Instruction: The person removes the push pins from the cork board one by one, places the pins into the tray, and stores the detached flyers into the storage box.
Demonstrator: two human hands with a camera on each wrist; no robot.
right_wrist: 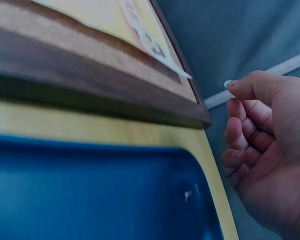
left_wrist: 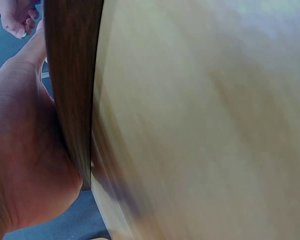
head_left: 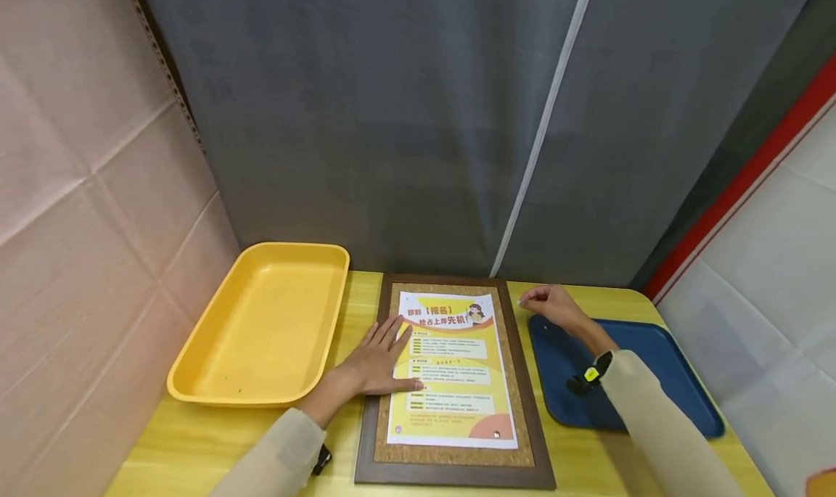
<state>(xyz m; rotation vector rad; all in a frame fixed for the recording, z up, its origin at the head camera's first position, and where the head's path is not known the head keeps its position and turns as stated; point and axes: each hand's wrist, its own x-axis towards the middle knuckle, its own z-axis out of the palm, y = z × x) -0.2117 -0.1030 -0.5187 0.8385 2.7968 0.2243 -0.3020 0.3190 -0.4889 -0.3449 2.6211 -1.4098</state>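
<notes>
The framed cork board (head_left: 453, 474) lies on the bench (head_left: 362, 301) with its long axis running away from the person, and the printed sheet (head_left: 451, 370) lies on it, long axis along the board's. The right hand (head_left: 555, 308) is off the board's right side near its far end; its fingers pinch a small pale item (right_wrist: 227, 84), apparently a pin. The governing relation, in this inspector's judgement, is that the sheet's far right corner lies a short way leftward across the board's frame from those fingers, making the right hand the nearer one. That corner lifts off the cork; pins (head_left: 497, 434) show at both near corners. The left hand (head_left: 377, 363) lies over the board's left edge, fingers spread flat on the sheet and gripping nothing. A narrow strip separates the board from the blue tray (head_left: 646, 344) on its right, and another from the yellow tray (head_left: 261, 323) on its left. The curtain (head_left: 392, 156) stands just beyond the board's far edge, limiting room there; the space above the board's far right corner appears unobstructed.
</notes>
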